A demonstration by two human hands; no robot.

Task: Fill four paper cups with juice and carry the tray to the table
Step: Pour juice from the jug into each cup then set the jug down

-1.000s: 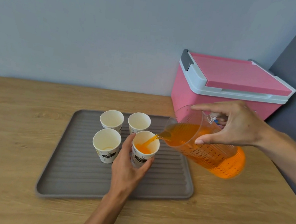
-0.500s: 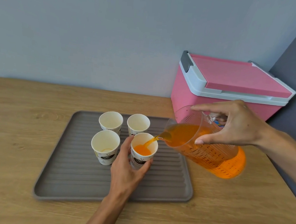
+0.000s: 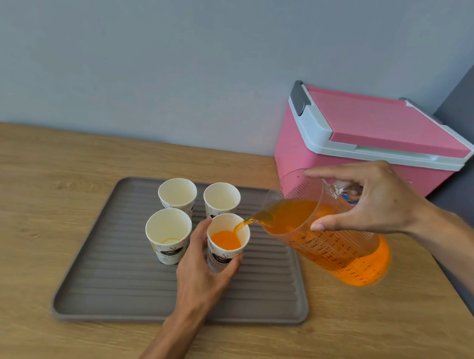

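Four white paper cups stand in a square on a grey ribbed tray [image 3: 121,289]. My left hand [image 3: 203,274] grips the near right cup [image 3: 228,238], which holds orange juice well below its rim. My right hand [image 3: 372,201] holds a clear measuring jug [image 3: 330,246] of orange juice by its handle, tilted left, and a thin stream runs from its spout into that cup. The near left cup [image 3: 167,235] has only a trace of liquid at the bottom. The far left cup [image 3: 177,192] and far right cup [image 3: 222,198] look empty.
A pink cooler box [image 3: 363,145] with a pale lid rim stands behind the jug against the wall at the right. The tray lies on a wooden counter [image 3: 23,216]. A dark wall closes off the right side.
The juice level in the near right cup has risen a little. Both hands and the jug have hardly moved; the stream keeps running.
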